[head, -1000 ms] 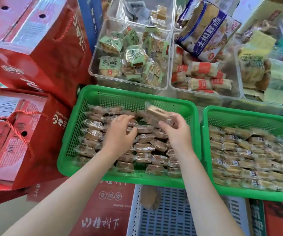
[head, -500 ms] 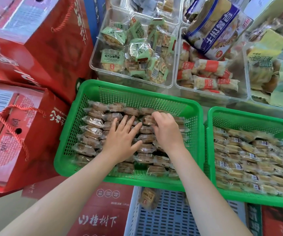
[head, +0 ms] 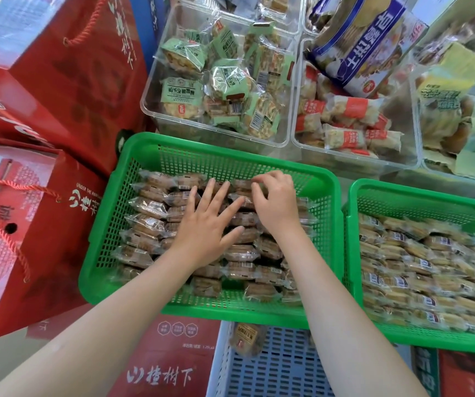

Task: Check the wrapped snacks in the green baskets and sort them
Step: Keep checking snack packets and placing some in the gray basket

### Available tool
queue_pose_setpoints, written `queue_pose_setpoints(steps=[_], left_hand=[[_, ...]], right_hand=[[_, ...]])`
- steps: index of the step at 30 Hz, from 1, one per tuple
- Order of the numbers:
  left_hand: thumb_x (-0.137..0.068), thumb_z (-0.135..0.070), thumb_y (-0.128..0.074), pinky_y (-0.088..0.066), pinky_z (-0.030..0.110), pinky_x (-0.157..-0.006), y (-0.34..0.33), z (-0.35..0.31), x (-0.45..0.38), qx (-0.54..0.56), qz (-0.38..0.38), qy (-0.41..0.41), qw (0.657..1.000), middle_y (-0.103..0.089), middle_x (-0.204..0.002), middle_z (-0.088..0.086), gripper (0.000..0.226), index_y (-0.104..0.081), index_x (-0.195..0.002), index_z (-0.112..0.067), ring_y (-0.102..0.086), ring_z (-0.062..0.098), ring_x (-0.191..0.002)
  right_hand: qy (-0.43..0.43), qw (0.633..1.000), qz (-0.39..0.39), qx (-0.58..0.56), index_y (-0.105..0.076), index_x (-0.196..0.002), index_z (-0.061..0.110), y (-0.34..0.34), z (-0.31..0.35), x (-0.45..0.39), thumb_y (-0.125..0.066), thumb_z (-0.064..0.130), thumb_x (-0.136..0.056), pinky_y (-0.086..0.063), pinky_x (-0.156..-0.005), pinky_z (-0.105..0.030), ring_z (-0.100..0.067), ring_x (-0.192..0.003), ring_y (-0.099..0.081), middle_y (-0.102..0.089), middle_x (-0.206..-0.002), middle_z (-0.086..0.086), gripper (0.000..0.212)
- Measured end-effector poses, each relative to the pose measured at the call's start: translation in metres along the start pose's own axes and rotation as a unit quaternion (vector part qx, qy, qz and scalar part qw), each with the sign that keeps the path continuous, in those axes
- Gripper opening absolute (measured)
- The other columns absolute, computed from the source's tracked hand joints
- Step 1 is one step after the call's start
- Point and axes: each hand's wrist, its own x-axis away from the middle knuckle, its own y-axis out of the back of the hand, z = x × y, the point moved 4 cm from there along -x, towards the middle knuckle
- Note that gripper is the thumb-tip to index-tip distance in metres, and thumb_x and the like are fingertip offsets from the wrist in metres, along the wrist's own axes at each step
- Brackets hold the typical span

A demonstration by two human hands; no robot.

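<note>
Since earlier, right hand [head: 276, 204] fingers now pinch a far-row snack [head: 245, 186]; left hand [head: 206, 227] rests flat, fingers released.

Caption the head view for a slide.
Left hand flat on wrapped snacks in left green basket; right hand fingers curled at far row.

Two baskets [head: 144, 144] [head: 419, 193] of wrapped snacks [head: 144, 207] are sitting side by side, both hands [head: 202, 233] [head: 276, 202] resting in the left one, with clear bins [head: 156, 116] lying behind, gift boxes [head: 44, 81] standing to the left and a crate [head: 276, 373] lying nearer.
</note>
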Motion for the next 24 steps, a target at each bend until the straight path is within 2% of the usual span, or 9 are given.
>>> queue_pose_setpoints(steps=[3, 7, 9, 11, 13, 16, 19, 21, 24], left_hand=[[-0.087, -0.071, 0.011, 0.012, 0.054, -0.123, -0.001, 0.003, -0.002, -0.011, 0.023, -0.005, 1.0, 0.014, -0.169, 0.004, 0.079, 0.002, -0.159, -0.042, 0.019, 0.029, -0.154], [-0.087, -0.072, 0.005, 0.006, 0.058, -0.122, 0.004, -0.001, -0.004, -0.006, 0.023, -0.005, 1.0, 0.005, -0.17, 0.008, 0.082, -0.022, -0.158, -0.04, 0.01, 0.032, -0.156], [-0.086, -0.072, 0.008, 0.007, 0.059, -0.121, 0.003, -0.003, -0.006, -0.008, 0.029, -0.003, 1.0, 0.007, -0.17, 0.009, 0.081, -0.016, -0.158, -0.043, 0.01, 0.033, -0.156], [-0.086, -0.074, 0.01, 0.008, 0.06, -0.121, 0.002, -0.003, -0.007, -0.017, 0.031, -0.005, 0.999, 0.012, -0.169, 0.009, 0.076, 0.002, -0.157, -0.049, 0.013, 0.034, -0.155], [-0.09, -0.073, 0.008, 0.01, 0.06, -0.121, 0.001, -0.003, -0.008, -0.023, 0.038, -0.003, 0.999, 0.017, -0.168, 0.009, 0.069, 0.011, -0.155, -0.051, 0.016, 0.035, -0.154], [-0.09, -0.073, 0.003, 0.01, 0.059, -0.121, 0.002, -0.003, -0.007, -0.028, 0.058, 0.008, 0.998, 0.02, -0.167, 0.01, 0.069, 0.009, -0.155, -0.051, 0.019, 0.034, -0.154], [-0.087, -0.074, 0.012, 0.011, 0.058, -0.122, 0.002, -0.003, -0.007, -0.031, 0.062, 0.009, 0.998, 0.02, -0.167, 0.011, 0.072, 0.01, -0.155, -0.051, 0.02, 0.034, -0.154], [-0.081, -0.075, 0.018, 0.011, 0.058, -0.122, 0.001, -0.002, -0.007, -0.025, 0.065, 0.011, 0.998, 0.018, -0.168, 0.011, 0.077, 0.009, -0.155, -0.052, 0.019, 0.034, -0.154], [-0.08, -0.076, 0.013, 0.011, 0.055, -0.123, 0.004, 0.0, -0.005, 0.018, 0.064, 0.006, 0.998, 0.014, -0.169, 0.012, 0.079, 0.001, -0.155, -0.054, 0.014, 0.034, -0.155]], right_hand=[[-0.086, 0.995, 0.039, -0.016, -0.066, -0.118, 0.005, -0.006, -0.006, -0.011, -0.064, 0.033, -0.096, -0.041, -0.102, -0.042, -0.028, -0.116, -0.052, -0.062, -0.117, -0.011, 0.035], [-0.123, 0.989, 0.067, 0.037, -0.061, -0.126, 0.003, -0.013, -0.013, -0.014, -0.073, 0.036, -0.089, -0.039, -0.105, -0.04, -0.032, -0.122, -0.048, -0.055, -0.124, -0.015, 0.051], [-0.137, 0.986, 0.088, 0.044, -0.06, -0.129, 0.002, -0.011, -0.016, -0.015, -0.075, 0.034, -0.089, -0.039, -0.104, -0.037, -0.032, -0.124, -0.048, -0.053, -0.127, -0.016, 0.054], [-0.149, 0.983, 0.1, 0.033, -0.062, -0.128, 0.002, -0.008, -0.019, -0.017, -0.075, 0.034, -0.088, -0.04, -0.101, -0.035, -0.031, -0.123, -0.051, -0.053, -0.129, -0.015, 0.052], [-0.155, 0.981, 0.108, 0.036, -0.064, -0.124, 0.002, -0.007, -0.019, -0.018, -0.076, 0.034, -0.088, -0.041, -0.097, -0.033, -0.031, -0.119, -0.053, -0.054, -0.127, -0.015, 0.049], [-0.151, 0.983, 0.106, 0.025, -0.071, -0.11, 0.009, -0.008, -0.018, -0.02, -0.077, 0.037, -0.086, -0.042, -0.091, -0.033, -0.032, -0.113, -0.055, -0.059, -0.117, -0.014, 0.036], [-0.156, 0.982, 0.111, 0.003, -0.073, -0.099, 0.017, -0.01, -0.017, -0.021, -0.073, 0.039, -0.088, -0.045, -0.096, -0.039, -0.035, -0.113, -0.053, -0.063, -0.114, -0.014, 0.024], [-0.164, 0.98, 0.111, -0.019, -0.07, -0.091, 0.022, -0.009, -0.017, -0.021, -0.07, 0.038, -0.091, -0.044, -0.097, -0.041, -0.035, -0.114, -0.052, -0.064, -0.112, -0.011, 0.016], [-0.164, 0.976, 0.113, -0.093, -0.06, -0.081, 0.023, -0.002, -0.015, -0.018, -0.067, 0.032, -0.094, -0.042, -0.085, -0.034, -0.024, -0.102, -0.054, -0.062, -0.098, 0.0, 0.017]])
